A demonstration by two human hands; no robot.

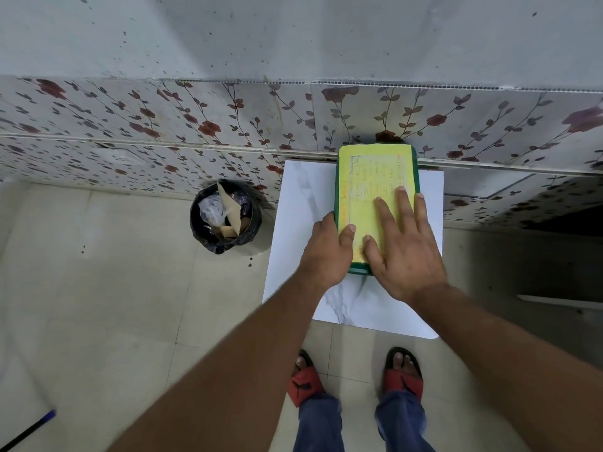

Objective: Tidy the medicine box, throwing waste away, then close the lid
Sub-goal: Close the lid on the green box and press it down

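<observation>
The medicine box (375,171) is green with a yellow printed label on its lid, and the lid is down. It lies on a small white marble-patterned table (303,197) against the wall. My right hand (401,246) rests flat on the lid's near half with fingers spread. My left hand (329,249) grips the box's near left edge, thumb on top of the lid.
A black-lined waste bin (225,216) holding crumpled plastic and cardboard scraps stands on the tiled floor left of the table. A floral-tiled wall runs behind. My feet in red sandals (355,376) are just in front of the table. A dark stick (26,429) lies at bottom left.
</observation>
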